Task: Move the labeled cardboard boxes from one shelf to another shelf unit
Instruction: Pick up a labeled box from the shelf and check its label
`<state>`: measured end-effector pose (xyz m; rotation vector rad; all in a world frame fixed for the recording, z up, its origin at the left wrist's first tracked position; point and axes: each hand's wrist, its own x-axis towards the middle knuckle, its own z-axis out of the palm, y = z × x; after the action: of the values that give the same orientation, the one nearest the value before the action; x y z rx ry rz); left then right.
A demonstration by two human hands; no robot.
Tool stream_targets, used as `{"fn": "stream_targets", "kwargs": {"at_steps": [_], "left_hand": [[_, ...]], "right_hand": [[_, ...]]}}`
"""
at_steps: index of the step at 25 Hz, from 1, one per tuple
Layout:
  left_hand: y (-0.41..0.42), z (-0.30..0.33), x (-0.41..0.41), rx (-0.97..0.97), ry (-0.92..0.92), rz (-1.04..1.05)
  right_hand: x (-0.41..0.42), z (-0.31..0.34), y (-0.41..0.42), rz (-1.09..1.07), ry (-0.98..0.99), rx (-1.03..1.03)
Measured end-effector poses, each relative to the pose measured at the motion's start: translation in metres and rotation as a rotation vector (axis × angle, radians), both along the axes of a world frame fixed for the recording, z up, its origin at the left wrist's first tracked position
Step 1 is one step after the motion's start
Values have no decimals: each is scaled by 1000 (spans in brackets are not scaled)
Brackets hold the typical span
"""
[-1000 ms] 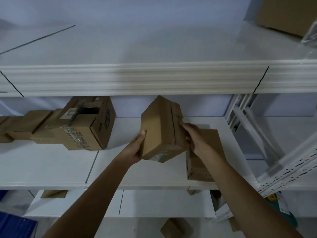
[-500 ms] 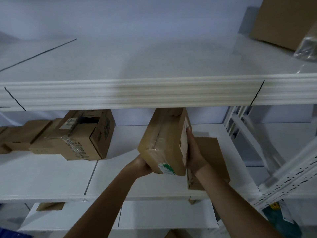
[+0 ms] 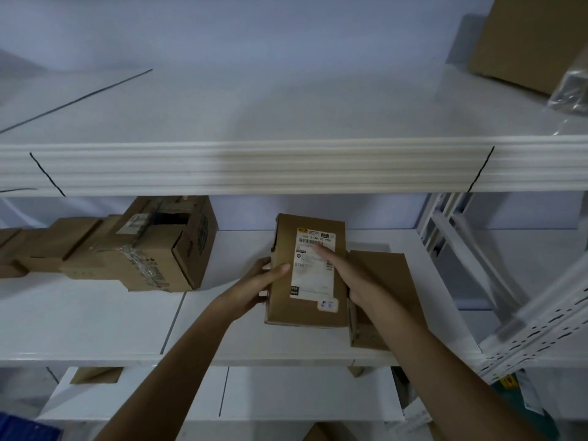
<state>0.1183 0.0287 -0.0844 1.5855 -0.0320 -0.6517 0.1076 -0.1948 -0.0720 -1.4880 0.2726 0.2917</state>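
Now both hands are holding one cardboard box point(image 3: 307, 272) above the middle shelf point(image 3: 127, 316) of the white shelf unit. The box is brown and rather flat, and its wide face is turning toward the camera. On this face a white label point(image 3: 313, 262) is sitting, with a barcode, some printed lines and the number 8748; a small white sticker point(image 3: 327, 305) is showing near the lower right corner. The upper left edge of the box is looking a little torn. The left hand point(image 3: 261, 281) is gripping the left side, with the thumb lying on the front face. The right hand point(image 3: 353, 275) is closing on the right side, and its forefinger is stretching across the label.

Just behind the right hand, another brown box point(image 3: 391, 281) is lying on the same shelf. Further left, a bigger box with tape point(image 3: 152, 249) and some smaller boxes point(image 3: 47, 246) are standing in a row. Above, the upper shelf point(image 3: 254, 106) is carrying a large box point(image 3: 528, 39) and a plastic bag point(image 3: 572, 90) at the right. Behind everything, a pale bluish wall is showing, and the light is dim.
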Motion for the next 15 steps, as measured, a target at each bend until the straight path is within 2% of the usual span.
{"fn": "stream_targets", "kwargs": {"at_steps": [6,15], "left_hand": [[2,-6,0,-201,71,111],[0,-3,-10,-231,49,111]], "right_hand": [[-1,-6,-8,-30,-22,68],[-12,-13,-12,-55,-27,142]]}}
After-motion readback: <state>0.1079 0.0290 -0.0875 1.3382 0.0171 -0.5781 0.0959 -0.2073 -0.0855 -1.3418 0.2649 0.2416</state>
